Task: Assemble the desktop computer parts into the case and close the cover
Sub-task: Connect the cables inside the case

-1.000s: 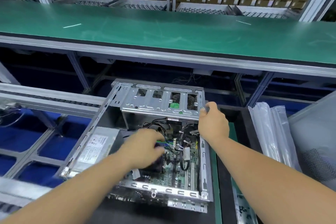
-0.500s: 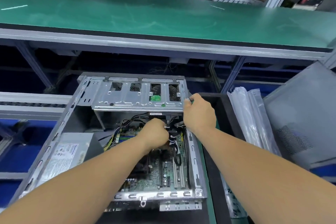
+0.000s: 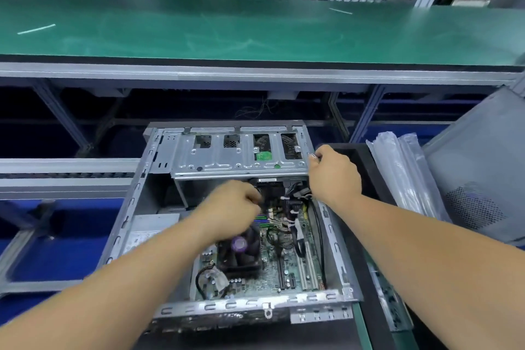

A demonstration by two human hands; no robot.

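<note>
Lying open on its side at the middle of the view, the computer case (image 3: pixel 133 207) has its silver power supply (image 3: pixel 150 230) at the left, partly hidden by the left forearm. The left hand (image 3: pixel 233 207) reaches down inside the case, just below the metal drive cage (image 3: pixel 238 159) and above the dark fan (image 3: pixel 241 253) on the green motherboard (image 3: pixel 287 261); its fingers curl into the bundle of cables (image 3: pixel 287 207) there, though motion blur hides exactly what they pinch. The right hand (image 3: pixel 333 176) sits at the right end of the drive cage, fingers curled around the cage's edge beside the case's right wall. Right of the case, clear plastic bags (image 3: pixel 403 179) lean against a grey cover panel (image 3: pixel 483 167). A green counter (image 3: pixel 255 34) stretches across behind.
</note>
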